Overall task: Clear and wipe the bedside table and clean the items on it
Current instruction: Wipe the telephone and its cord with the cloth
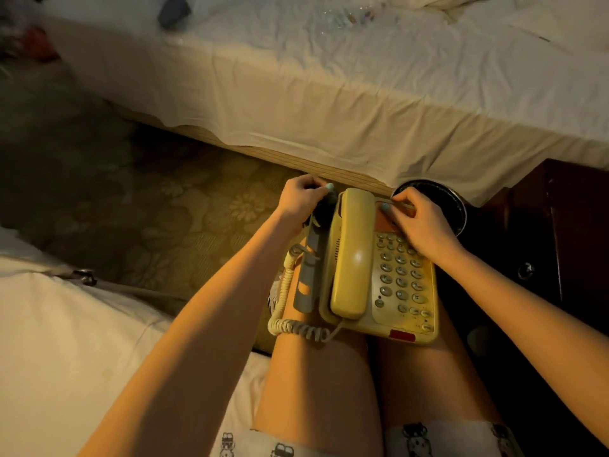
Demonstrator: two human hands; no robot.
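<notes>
A yellowed corded telephone (379,275) lies across my bare thighs, with its handset (351,252) in the cradle and its coiled cord (290,321) looping off the near left corner. My left hand (301,199) is closed on a small dark object (324,211) at the phone's far left corner; what it is I cannot tell. My right hand (420,222) rests on the phone's far right end, fingers curled onto the orange panel (384,222) above the keypad. A grey flat object (309,278) lies along the phone's left side.
The dark wooden bedside table (566,225) stands at the right. A round dark bowl-like container (451,199) sits behind my right hand. A bed with white sheets (329,94) runs across the far side, patterned carpet (148,209) lies at the left, and white bedding (66,341) is under me.
</notes>
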